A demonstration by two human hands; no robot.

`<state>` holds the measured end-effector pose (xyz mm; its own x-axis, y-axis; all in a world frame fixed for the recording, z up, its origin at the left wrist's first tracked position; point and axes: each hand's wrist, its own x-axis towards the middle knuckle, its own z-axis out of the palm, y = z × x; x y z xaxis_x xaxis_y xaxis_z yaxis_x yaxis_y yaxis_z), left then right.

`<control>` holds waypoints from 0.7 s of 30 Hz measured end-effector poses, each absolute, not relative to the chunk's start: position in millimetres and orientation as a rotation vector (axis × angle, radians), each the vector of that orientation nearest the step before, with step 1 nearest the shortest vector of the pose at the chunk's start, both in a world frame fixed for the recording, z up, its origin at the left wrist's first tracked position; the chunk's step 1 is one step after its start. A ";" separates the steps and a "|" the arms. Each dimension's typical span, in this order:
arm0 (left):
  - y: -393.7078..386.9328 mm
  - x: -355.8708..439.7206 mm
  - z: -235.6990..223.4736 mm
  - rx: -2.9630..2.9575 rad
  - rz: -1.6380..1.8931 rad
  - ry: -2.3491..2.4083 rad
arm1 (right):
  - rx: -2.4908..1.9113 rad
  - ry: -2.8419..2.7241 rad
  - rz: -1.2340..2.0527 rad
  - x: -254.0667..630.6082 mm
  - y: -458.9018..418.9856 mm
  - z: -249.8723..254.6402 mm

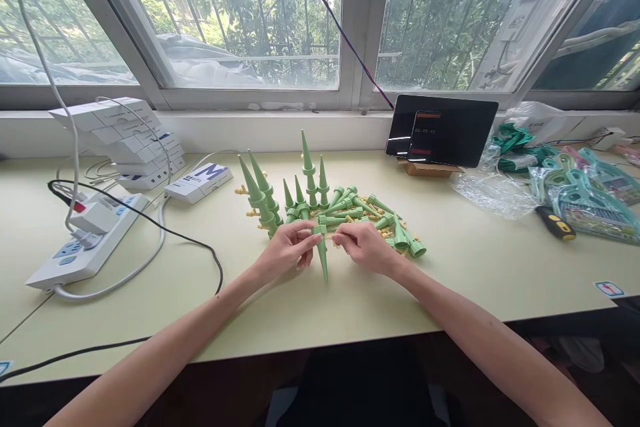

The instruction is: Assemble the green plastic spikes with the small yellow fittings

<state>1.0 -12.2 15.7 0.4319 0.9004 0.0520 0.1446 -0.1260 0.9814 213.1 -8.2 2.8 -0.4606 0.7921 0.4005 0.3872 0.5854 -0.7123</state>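
My left hand [286, 248] grips a green plastic watering spike [323, 261] by its collar, with the pointed end downward. Close to the collar's right side, the fingertips of my right hand [369, 247] are pinched on a small yellow valve piece, mostly hidden by the fingers. Just beyond my hands lies a loose pile of green spikes [345, 212] mixed with yellow valves. Several assembled spikes [257, 193] stand upright to the left, stacked into one another, with yellow valves sticking out sideways. Another tall stack [307, 160] rises behind my left hand.
A white power strip [90, 240] with cables and stacked white boxes [135, 140] occupy the left. At the back, a tablet and phone [445, 133] lean on a brown stand. Bagged items [585, 193] and a yellow-black tool [556, 223] lie right.
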 end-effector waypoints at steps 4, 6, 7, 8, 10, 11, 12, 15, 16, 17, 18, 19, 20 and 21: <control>-12.4 1.3 15.9 1.586 0.854 0.954 | -0.909 -2.069 0.694 212.6 -9.2 5.3; -12.5 1.2 15.7 1.595 0.856 0.954 | -0.901 -2.071 0.688 212.3 -9.6 5.5; -12.6 1.1 15.5 1.599 0.858 0.953 | -0.903 -2.072 0.683 212.3 -9.7 5.2; -12.6 1.0 15.2 1.604 0.862 0.951 | -0.906 -2.075 0.677 212.2 -9.5 4.5; -12.6 0.6 14.4 1.618 0.870 0.947 | -0.912 -2.089 0.666 212.3 -9.0 2.8; -12.6 0.4 13.9 1.624 0.871 0.946 | -0.912 -2.099 0.664 212.5 -8.6 1.8; -12.5 0.2 13.3 1.629 0.873 0.945 | -0.910 -2.109 0.666 212.7 -8.2 0.8; -12.0 -0.1 11.7 1.630 0.876 0.945 | -0.906 -2.130 0.679 213.4 -7.3 -1.0; -11.8 -0.1 11.3 1.629 0.876 0.946 | -0.906 -2.132 0.683 213.5 -7.3 -1.1; -11.7 -0.1 11.1 1.629 0.875 0.947 | -0.908 -2.133 0.686 213.6 -7.3 -1.0; -11.6 0.0 11.0 1.629 0.872 0.950 | -0.910 -2.132 0.687 213.5 -7.5 -0.7; -11.6 0.1 11.1 1.630 0.871 0.953 | -0.912 -2.127 0.686 213.4 -7.7 -0.2; -11.7 0.2 11.2 1.630 0.870 0.955 | -0.912 -2.118 0.685 213.3 -8.0 0.4; -11.8 0.3 11.5 1.631 0.872 0.956 | -0.911 -2.109 0.685 213.1 -8.3 1.1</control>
<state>0.3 -11.8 11.5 0.4250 0.9009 0.0880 0.1703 -0.1750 0.9697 213.1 -8.3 1.1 -0.4850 0.7736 0.4079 0.3863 0.6079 -0.6937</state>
